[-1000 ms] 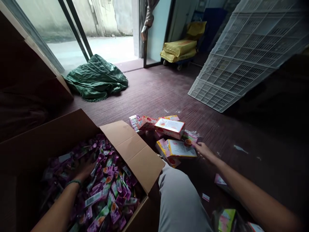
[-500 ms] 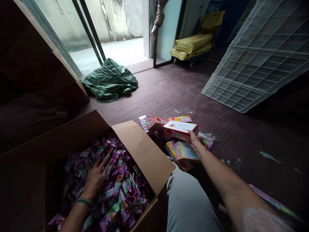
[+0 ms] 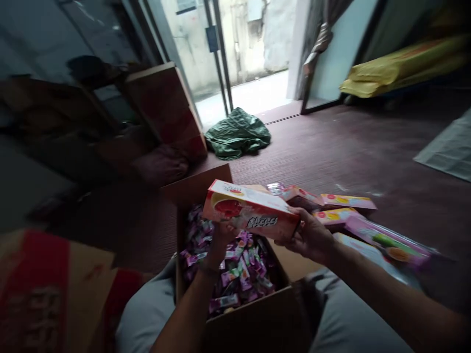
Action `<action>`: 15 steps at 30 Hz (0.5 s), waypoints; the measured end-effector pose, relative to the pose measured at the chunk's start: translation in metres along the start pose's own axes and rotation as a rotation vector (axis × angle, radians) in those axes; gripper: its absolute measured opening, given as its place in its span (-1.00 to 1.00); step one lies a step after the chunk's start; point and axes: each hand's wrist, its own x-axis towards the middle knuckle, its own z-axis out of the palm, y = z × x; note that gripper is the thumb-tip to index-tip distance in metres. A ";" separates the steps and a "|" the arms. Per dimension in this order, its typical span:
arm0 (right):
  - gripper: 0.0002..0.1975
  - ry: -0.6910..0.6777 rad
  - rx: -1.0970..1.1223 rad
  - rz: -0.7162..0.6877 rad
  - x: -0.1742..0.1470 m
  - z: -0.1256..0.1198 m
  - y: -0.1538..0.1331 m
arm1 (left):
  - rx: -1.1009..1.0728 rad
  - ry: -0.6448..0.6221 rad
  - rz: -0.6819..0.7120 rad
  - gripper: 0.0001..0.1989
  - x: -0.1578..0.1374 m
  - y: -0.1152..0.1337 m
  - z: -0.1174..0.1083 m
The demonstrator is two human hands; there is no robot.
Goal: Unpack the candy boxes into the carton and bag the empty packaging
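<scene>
Reddish-brown floor [image 3: 290,159] spreads ahead of me to a bright doorway [image 3: 257,93] near 12 o'clock in my view, with a crumpled green sack [image 3: 237,137] lying just this side of it. Yellow sacks [image 3: 382,71] sit at 2 o'clock, and a tall carton [image 3: 165,105] stands toward 10 or 11. At 6 o'clock, between my grey-clad knees, an open cardboard box [image 3: 253,321] is filled with small purple sachets [image 3: 245,267]. Close to the centre of the clock, above those sachets, is the red-and-white fruit box [image 3: 253,213], tilted, its left end higher. My right hand [image 3: 309,235] has its 4 o'clock end gripped between thumb and fingers. My left hand [image 3: 224,233] is at its underside toward the other end; its fingers are mostly hidden, so I cannot tell how far they are closed. Between 3 and 4 o'clock, more printed boxes [image 3: 348,202] lie heaped beside a clear-wrapped purple pack [image 3: 390,240]. A red-and-tan carton [image 3: 47,294] fills 8 o'clock, blurred.
</scene>
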 end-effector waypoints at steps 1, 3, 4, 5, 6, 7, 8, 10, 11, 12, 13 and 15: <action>-0.52 -0.070 0.003 0.081 0.000 0.019 0.014 | -0.023 0.025 0.025 -0.36 -0.001 0.009 -0.003; -0.49 -0.202 -0.003 0.202 0.005 0.043 0.041 | -0.085 0.082 0.066 -0.54 -0.005 0.026 -0.016; -0.46 -0.261 -0.022 0.256 0.011 0.050 0.053 | -0.122 0.117 0.091 -0.59 -0.008 0.034 -0.023; -0.43 -0.318 -0.060 0.307 0.019 0.053 0.065 | -0.143 0.155 0.120 -0.62 -0.010 0.042 -0.030; -0.41 -0.357 -0.119 0.331 0.029 0.053 0.075 | -0.141 0.190 0.146 -0.63 -0.014 0.048 -0.037; -0.42 -0.358 -0.199 0.318 0.041 0.051 0.083 | -0.116 0.216 0.168 -0.63 -0.017 0.052 -0.042; -0.46 -0.312 -0.297 0.255 0.052 0.048 0.090 | -0.068 0.225 0.178 -0.62 -0.020 0.055 -0.047; -0.58 -0.148 -0.472 0.003 0.075 0.041 0.098 | 0.036 0.208 0.140 -0.51 -0.026 0.055 -0.053; -0.62 -0.072 -0.518 -0.138 0.084 0.039 0.100 | 0.069 0.187 0.100 -0.43 -0.029 0.052 -0.056; -0.63 -0.030 -0.530 -0.240 0.091 0.038 0.101 | 0.084 0.166 0.053 -0.34 -0.032 0.049 -0.058; -0.63 -0.028 -0.516 -0.281 0.097 0.038 0.102 | 0.078 0.150 0.003 -0.28 -0.035 0.045 -0.060; -0.61 -0.106 -0.454 -0.203 0.104 0.042 0.103 | 0.014 0.133 -0.102 -0.25 -0.039 0.037 -0.064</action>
